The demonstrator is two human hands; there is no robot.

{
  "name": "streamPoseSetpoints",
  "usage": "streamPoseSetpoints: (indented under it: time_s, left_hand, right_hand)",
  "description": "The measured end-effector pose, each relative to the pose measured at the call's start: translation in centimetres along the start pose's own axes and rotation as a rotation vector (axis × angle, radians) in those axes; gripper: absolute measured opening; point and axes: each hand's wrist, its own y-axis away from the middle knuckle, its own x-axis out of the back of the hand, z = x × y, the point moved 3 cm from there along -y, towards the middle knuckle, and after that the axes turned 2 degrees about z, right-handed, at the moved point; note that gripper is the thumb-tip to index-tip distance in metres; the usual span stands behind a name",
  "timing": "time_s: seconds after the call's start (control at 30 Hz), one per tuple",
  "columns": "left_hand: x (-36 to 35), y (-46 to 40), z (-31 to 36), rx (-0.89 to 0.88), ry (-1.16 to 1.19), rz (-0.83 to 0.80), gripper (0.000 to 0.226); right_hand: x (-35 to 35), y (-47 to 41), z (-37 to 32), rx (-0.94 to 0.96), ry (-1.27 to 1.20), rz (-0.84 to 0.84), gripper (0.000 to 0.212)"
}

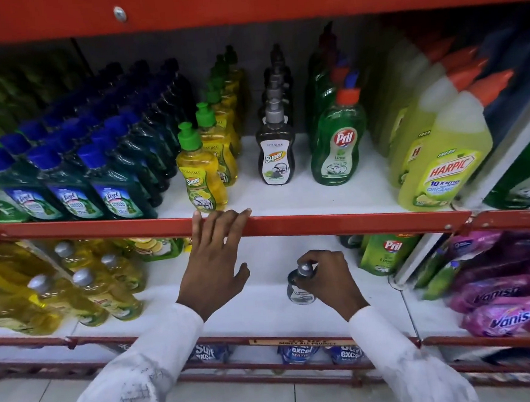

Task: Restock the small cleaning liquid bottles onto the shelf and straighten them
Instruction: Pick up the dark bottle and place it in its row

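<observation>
a: where is the little dark bottle (299, 288)?

b: it stands on the white lower shelf (264, 304), and the right hand (328, 278) is on top of it. the fingers are curled around its grey cap, so that hand is gripping the bottle.

a: and the left hand (213, 267)?

b: it is open, with the fingers spread. the fingertips rest on the red rail (337, 222) at the front of the upper shelf (288, 193). it holds nothing. it is to the left of the little bottle and not touching it.

a: what is on the upper shelf?

b: a row of dark bottles with grey pumps (276, 149) stands above the little bottle. a row of yellow bottles with green caps (200, 174) is just left of that, right above the left hand. a green bottle with an orange cap (338, 142) is on the right side.

a: do both arms have sleeves?

b: yes, white sleeves (138, 376).
</observation>
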Motion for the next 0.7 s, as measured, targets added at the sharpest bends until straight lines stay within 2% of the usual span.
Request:
streamPoseSetpoints:
  time_s: [0.37, 0.5, 0.6, 0.7]
  left_hand:
    - [-0.3, 0.2, 0.3, 0.020, -0.004, 0.034, 0.090]
    - [-0.1, 0.3, 0.3, 0.022, 0.012, 0.036, 0.090]
    - [-0.1, 0.4, 0.2, 0.024, 0.011, 0.024, 0.091]
    - [-0.2, 0.5, 0.2, 0.026, 0.016, 0.013, 0.093]
  right_hand:
    - [16.5, 1.3, -14.4, 0.167, -0.311, 0.177, 0.029]
    - [18.1, -1.4, -17.3, 0.209, -0.305, 0.253, 0.038]
    - [17.5, -3.7, -18.6, 0.213, -0.252, 0.291, 0.031]
    - [15.7, -5.6, -18.9, 0.209, -0.216, 0.256, 0.025]
